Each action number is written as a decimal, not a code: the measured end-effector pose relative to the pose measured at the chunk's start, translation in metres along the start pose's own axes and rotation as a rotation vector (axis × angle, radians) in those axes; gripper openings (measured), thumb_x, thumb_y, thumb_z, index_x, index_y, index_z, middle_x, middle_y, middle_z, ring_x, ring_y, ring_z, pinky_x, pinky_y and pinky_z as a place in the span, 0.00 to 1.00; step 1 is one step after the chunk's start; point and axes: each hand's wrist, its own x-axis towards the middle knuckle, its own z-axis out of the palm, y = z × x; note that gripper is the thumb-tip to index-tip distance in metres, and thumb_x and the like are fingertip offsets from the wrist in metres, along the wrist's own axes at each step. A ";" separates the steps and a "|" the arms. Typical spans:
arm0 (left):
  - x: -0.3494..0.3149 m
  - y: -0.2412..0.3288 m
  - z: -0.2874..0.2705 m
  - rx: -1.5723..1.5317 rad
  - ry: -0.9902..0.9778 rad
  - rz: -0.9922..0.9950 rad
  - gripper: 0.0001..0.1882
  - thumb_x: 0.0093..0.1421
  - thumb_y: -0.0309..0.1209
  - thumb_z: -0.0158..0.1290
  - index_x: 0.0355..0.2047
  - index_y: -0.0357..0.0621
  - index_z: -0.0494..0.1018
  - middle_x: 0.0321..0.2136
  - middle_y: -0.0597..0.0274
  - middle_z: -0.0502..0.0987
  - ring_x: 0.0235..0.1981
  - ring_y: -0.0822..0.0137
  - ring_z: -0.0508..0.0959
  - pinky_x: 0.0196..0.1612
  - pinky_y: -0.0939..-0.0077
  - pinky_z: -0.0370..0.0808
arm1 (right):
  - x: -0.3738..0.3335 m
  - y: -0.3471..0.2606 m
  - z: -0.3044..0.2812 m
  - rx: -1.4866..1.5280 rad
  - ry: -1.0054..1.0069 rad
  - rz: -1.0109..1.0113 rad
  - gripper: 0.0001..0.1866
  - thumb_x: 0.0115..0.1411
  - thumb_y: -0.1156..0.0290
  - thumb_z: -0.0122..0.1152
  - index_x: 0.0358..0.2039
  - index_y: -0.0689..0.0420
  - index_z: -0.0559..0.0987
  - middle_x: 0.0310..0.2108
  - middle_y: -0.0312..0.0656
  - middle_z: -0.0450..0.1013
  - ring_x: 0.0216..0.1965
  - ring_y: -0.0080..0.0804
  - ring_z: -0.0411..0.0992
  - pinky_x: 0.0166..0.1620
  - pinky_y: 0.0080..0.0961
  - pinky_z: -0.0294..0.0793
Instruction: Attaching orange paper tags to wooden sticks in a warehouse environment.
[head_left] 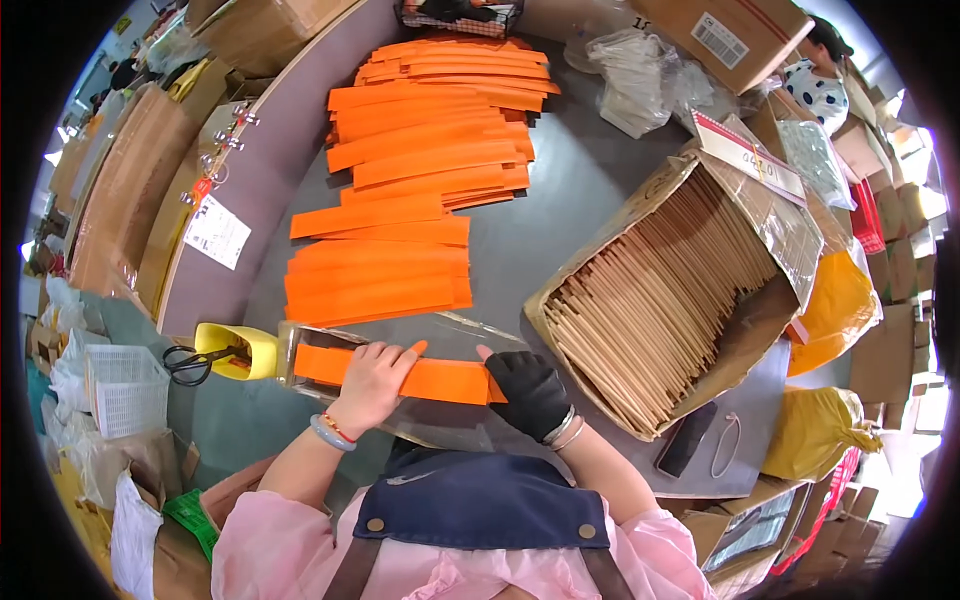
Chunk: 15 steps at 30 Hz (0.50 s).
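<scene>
A dark grey tabletop (582, 190) fills the middle of the room, walled along its left by a purplish-grey upright panel (288, 120). Beyond that, I see green-grey floor (125, 312) on the left. Brown cartons (897, 350) crowd the right, with white glare (933, 210) burning behind them.

Barcode label (719, 39) on carton (764, 32), numbered card (743, 154)
</scene>
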 end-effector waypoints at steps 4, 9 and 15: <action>0.008 0.008 -0.024 -0.007 -0.016 -0.001 0.38 0.44 0.39 0.68 0.56 0.43 0.70 0.47 0.58 0.73 0.50 0.53 0.70 0.53 0.56 0.67 | -0.012 0.001 -0.060 0.175 0.154 0.069 0.32 0.46 0.65 0.74 0.53 0.56 0.76 0.41 0.49 0.75 0.46 0.48 0.74 0.48 0.36 0.74; 0.031 0.035 -0.027 -0.318 0.118 0.128 0.34 0.47 0.45 0.68 0.51 0.42 0.73 0.50 0.55 0.72 0.52 0.49 0.69 0.55 0.55 0.66 | -0.078 0.080 -0.085 -0.171 0.452 0.419 0.25 0.49 0.70 0.72 0.48 0.55 0.77 0.45 0.48 0.74 0.46 0.51 0.72 0.50 0.40 0.71; 0.062 0.042 0.006 -0.426 0.068 0.119 0.20 0.50 0.37 0.67 0.43 0.45 0.80 0.35 0.61 0.74 0.40 0.57 0.72 0.47 0.62 0.70 | -0.082 0.093 -0.087 -0.401 0.290 0.469 0.20 0.52 0.73 0.66 0.47 0.54 0.77 0.39 0.46 0.74 0.43 0.50 0.70 0.45 0.43 0.70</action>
